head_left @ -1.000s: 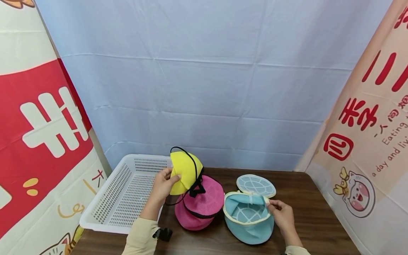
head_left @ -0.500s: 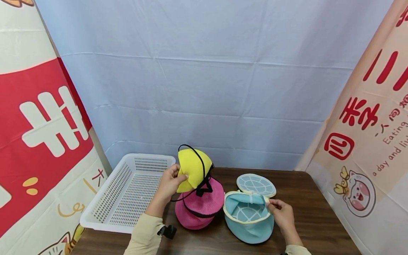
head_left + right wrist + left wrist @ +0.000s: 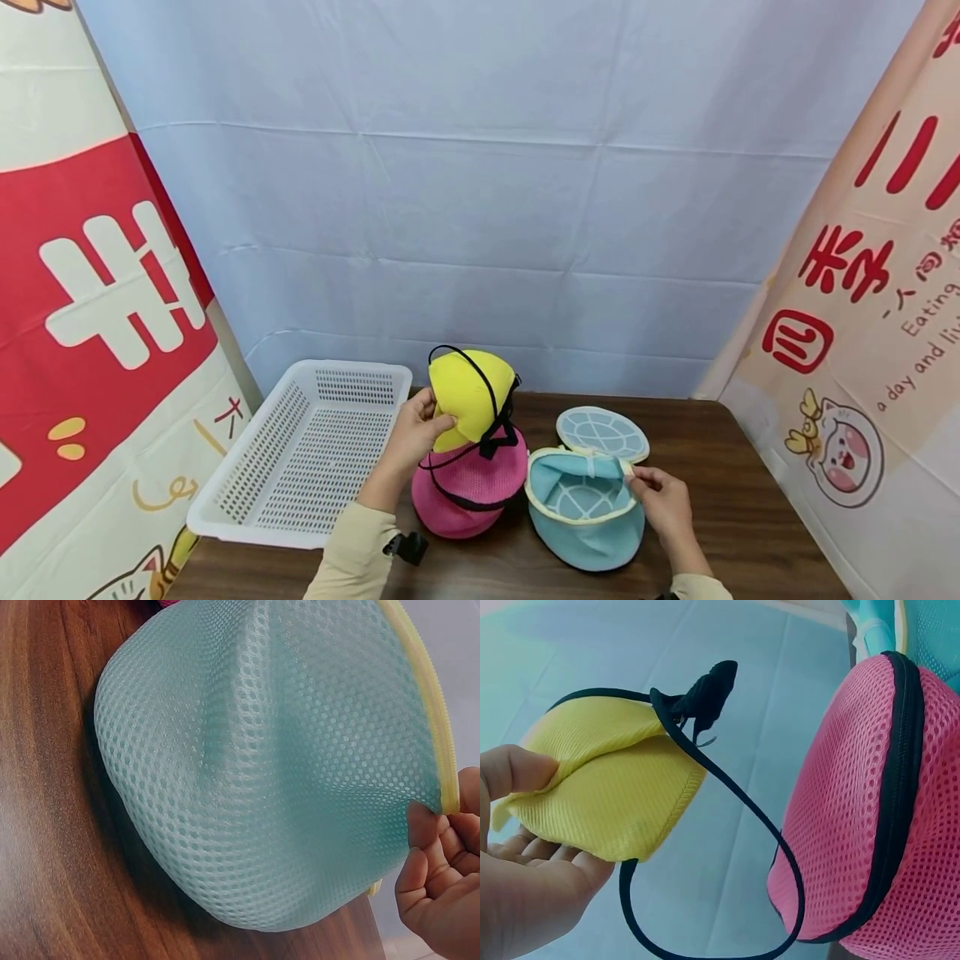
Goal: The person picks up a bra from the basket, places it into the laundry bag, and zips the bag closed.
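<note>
In the head view my left hand (image 3: 410, 433) pinches a yellow cup-shaped garment (image 3: 471, 392) with thin black straps, between thumb and fingers. It is held up above a pink mesh laundry bag (image 3: 480, 475) with a black zip. The left wrist view shows the garment (image 3: 622, 787) folded over, a black strap looping down beside the pink bag (image 3: 847, 810). My right hand (image 3: 663, 504) pinches the yellow zipped rim of a teal mesh laundry bag (image 3: 588, 537). That bag stands with its mouth open and its round lid (image 3: 602, 433) laid back. Its mesh side (image 3: 247, 765) fills the right wrist view.
A white perforated plastic basket (image 3: 225, 500) stands on the left of the dark wooden table (image 3: 735, 500). Behind the table hangs a pale blue cloth (image 3: 480, 208). Printed cloths flank both sides.
My left hand has carried the yellow garment rightward, from near the basket's edge to above the pink bag. My right hand and the teal bag have stayed where they were.
</note>
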### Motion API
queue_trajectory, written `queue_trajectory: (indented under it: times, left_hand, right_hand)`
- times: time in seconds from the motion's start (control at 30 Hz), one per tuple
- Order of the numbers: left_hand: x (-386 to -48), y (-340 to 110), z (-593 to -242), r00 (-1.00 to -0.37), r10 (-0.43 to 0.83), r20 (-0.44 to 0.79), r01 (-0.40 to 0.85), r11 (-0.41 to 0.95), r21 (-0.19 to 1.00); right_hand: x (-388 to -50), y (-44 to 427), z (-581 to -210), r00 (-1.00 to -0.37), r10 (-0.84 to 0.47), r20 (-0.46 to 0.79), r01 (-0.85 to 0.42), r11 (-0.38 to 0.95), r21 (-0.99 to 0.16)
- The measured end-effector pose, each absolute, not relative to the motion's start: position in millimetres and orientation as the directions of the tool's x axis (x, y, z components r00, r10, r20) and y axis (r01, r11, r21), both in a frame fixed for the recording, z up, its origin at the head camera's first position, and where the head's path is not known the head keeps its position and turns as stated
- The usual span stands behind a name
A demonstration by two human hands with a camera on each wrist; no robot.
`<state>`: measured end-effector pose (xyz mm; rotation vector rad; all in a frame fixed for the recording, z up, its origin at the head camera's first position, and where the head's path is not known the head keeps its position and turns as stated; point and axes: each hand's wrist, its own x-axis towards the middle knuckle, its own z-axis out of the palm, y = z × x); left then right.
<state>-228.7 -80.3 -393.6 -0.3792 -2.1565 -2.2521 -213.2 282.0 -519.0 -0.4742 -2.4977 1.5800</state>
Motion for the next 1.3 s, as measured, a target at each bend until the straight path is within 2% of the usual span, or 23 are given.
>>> queue_trajectory:
  times: [0.47,0.97,1.3]
  left_hand:
    - [-227.2,-60.6,-392.0,-0.927,0.276,0.255,0.278,0.046,0.959]
    - [-228.6,-42.6,-401.9,-0.875,0.386,0.293,0.305,-0.031,0.952]
    - [-225.4,-26.1,-404.5,-0.883,0.37,0.288,0.291,-0.05,0.955]
  right_hand:
    - [-213.6,281.8,-519.7,-0.938,0.344,-0.039,0.18,0.388,-0.904]
    - [-213.0,283.9,-519.8,-0.939,0.341,-0.045,0.183,0.384,-0.905]
    - [-212.3,284.8,-521.0,-0.941,0.336,-0.046,0.178,0.375,-0.91]
